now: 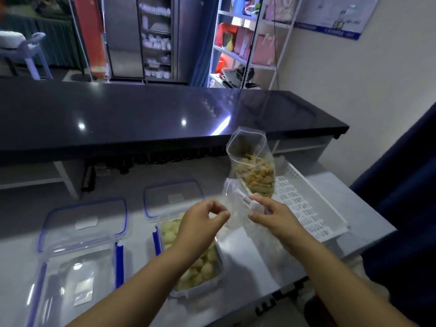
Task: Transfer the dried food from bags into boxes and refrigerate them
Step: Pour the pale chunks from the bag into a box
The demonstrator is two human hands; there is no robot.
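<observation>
We pinch the empty bag [238, 208] between left hand [203, 220] and right hand [273, 215]; the full bag [257, 171] stands just beyond the right hand.

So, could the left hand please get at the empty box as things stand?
Probably yes: the empty box lies open with nothing above it, but the left hand is pinching the clear bag.

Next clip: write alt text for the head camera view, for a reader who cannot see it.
Two hands, left hand and right hand, pinch an empty clear bag above a counter. Below sit a box of pale dried food, an empty box, and, behind, a bag of yellowish dried food beside a white basket.
</observation>
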